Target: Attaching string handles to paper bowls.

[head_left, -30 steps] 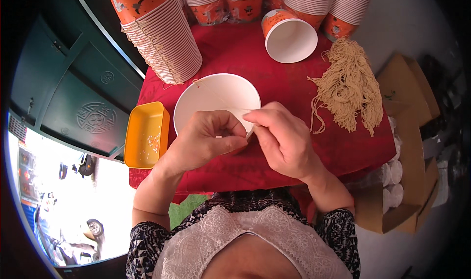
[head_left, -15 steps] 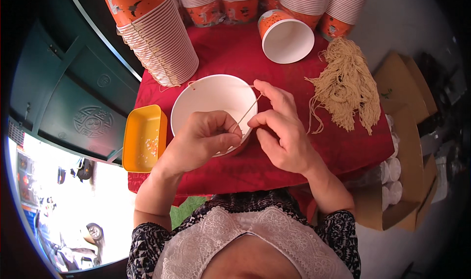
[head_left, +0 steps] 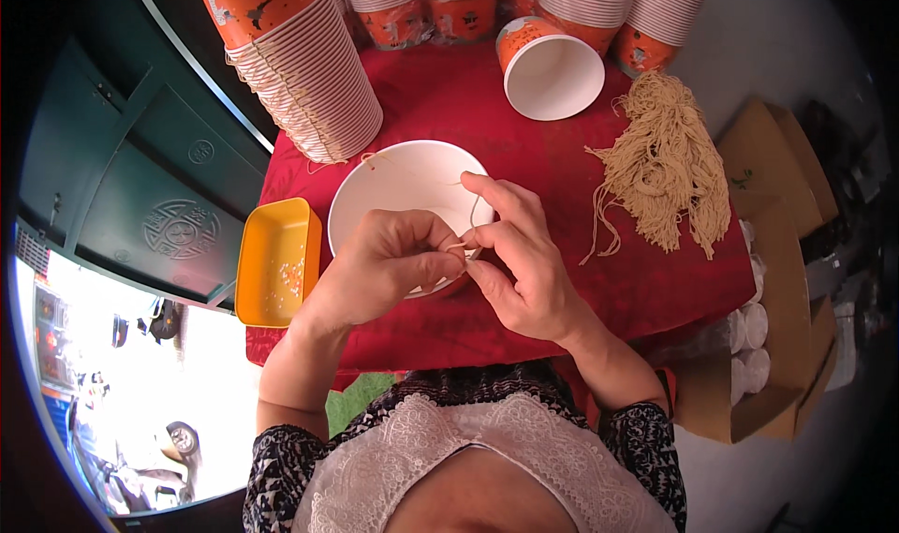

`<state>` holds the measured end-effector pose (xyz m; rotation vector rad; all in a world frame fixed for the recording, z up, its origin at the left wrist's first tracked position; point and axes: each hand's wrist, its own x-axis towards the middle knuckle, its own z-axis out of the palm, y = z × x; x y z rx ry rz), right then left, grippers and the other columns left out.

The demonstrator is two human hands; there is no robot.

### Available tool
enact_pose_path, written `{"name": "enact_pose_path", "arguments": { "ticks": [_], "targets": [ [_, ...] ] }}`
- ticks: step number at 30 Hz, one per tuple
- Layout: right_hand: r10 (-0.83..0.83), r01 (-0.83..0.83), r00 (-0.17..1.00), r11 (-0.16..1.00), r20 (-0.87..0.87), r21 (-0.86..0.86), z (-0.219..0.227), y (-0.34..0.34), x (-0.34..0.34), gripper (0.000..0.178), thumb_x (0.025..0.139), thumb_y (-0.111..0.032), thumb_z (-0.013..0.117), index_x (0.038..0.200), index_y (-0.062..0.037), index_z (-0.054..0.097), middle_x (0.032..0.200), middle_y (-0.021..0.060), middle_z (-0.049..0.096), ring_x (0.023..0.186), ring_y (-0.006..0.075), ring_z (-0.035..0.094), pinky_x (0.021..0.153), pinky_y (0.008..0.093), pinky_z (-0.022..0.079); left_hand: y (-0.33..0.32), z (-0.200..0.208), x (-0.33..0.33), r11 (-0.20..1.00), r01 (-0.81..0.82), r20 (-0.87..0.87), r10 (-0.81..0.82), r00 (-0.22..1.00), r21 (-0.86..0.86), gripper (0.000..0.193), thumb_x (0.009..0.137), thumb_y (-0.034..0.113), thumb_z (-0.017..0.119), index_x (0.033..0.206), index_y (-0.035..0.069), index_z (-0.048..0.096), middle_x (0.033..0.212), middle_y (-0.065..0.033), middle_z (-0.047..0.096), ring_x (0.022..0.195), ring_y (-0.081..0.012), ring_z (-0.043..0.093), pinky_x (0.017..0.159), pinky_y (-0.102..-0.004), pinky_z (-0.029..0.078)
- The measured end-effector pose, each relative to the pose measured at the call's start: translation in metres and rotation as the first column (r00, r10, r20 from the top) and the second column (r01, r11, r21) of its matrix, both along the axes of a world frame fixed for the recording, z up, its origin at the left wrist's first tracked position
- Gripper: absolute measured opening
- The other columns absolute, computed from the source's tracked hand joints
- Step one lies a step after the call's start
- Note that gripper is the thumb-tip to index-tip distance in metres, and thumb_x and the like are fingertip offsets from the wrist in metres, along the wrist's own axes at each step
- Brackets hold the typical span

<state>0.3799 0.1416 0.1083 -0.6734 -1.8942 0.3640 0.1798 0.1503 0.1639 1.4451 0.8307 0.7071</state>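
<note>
A white-lined paper bucket stands in front of me, its mouth facing up. A tan cord runs from its far left rim across the opening to my hands. Over the near right rim, my left hand is closed, pinching the cord between thumb and forefinger. Touching its fingertips, my right hand pinches the same cord, which passes over its raised forefinger. The exact loop or knot between the fingertips is too small to make out.
Left of the bucket sits a yellow plastic tray holding small beads. A tall stack of paper buckets with cords leans behind it. One orange bucket lies tipped over, near a bundle of tan cords. Cardboard boxes stand right of the red-covered table.
My right hand has moved slightly left and down, its thumb and forefinger closing on the cord at my left fingertips. The taut cord between the hands now curves. My left hand has barely moved.
</note>
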Motion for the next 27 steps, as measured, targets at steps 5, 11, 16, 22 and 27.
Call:
{"name": "enact_pose_path", "arguments": {
  "ticks": [5, 11, 16, 22, 27],
  "targets": [
    [-0.009, 0.009, 1.000, 0.999, -0.015, 0.032, -0.001, -0.001, -0.002, 0.019, 0.076, 0.007, 0.067, 0.092, 0.0010, 0.058, 0.144, 0.0216, 0.046, 0.128, 0.0394, 0.045, 0.103, 0.0473, 0.040, 0.001, 0.000, -0.001, 0.999, 0.005, 0.027, -0.004, 1.000, -0.042, 0.004, 0.092, 0.000, 0.065, 0.089, -0.003, 0.065, 0.073, 0.0001, 0.059, 0.061, -0.0041, 0.048, 0.051, -0.0197, 0.034],
    [-0.045, 0.050, 0.998, 0.994, -0.050, 0.097, -0.007, 0.003, -0.006, 0.018, 0.075, 0.008, 0.066, 0.089, -0.0003, 0.057, 0.141, 0.0203, 0.050, 0.122, 0.0372, 0.049, 0.100, 0.0461, 0.043, 0.001, -0.002, 0.000, 0.999, 0.022, 0.042, -0.021, 0.999, -0.037, 0.004, 0.091, 0.000, 0.066, 0.089, -0.003, 0.064, 0.074, -0.0001, 0.060, 0.062, -0.0043, 0.049, 0.051, -0.0196, 0.035],
    [-0.045, 0.052, 0.993, 0.996, -0.106, 0.070, -0.008, -0.001, -0.009, 0.019, 0.075, 0.011, 0.064, 0.088, -0.0005, 0.056, 0.132, 0.0193, 0.054, 0.118, 0.0365, 0.051, 0.096, 0.0451, 0.045, 0.001, -0.004, 0.000, 0.999, -0.048, 0.018, 0.048, 0.999, -0.024, 0.006, 0.089, -0.002, 0.067, 0.088, -0.002, 0.061, 0.076, -0.0023, 0.062, 0.064, -0.0060, 0.053, 0.054, -0.0207, 0.040],
    [-0.089, 0.102, 0.992, 0.983, -0.085, 0.154, -0.006, -0.008, -0.010, 0.018, 0.075, 0.010, 0.065, 0.088, -0.0001, 0.056, 0.131, 0.0175, 0.054, 0.117, 0.0360, 0.051, 0.094, 0.0447, 0.047, 0.002, 0.001, 0.002, 0.996, -0.090, -0.028, 0.090, 0.996, -0.006, 0.006, 0.087, -0.003, 0.067, 0.088, -0.003, 0.061, 0.077, -0.0051, 0.064, 0.069, -0.0095, 0.059, 0.060, -0.0227, 0.046],
    [-0.126, 0.124, 0.992, 0.955, -0.011, 0.269, -0.007, -0.009, -0.011, 0.017, 0.076, 0.005, 0.071, 0.084, -0.0002, 0.057, 0.130, 0.0155, 0.054, 0.118, 0.0351, 0.051, 0.095, 0.0448, 0.048, 0.006, -0.006, -0.002, 0.998, -0.043, 0.056, 0.046, 0.997, -0.046, 0.006, 0.086, -0.005, 0.066, 0.088, -0.002, 0.061, 0.080, -0.0045, 0.064, 0.072, -0.0093, 0.059, 0.062, -0.0222, 0.047]
  ]
}}
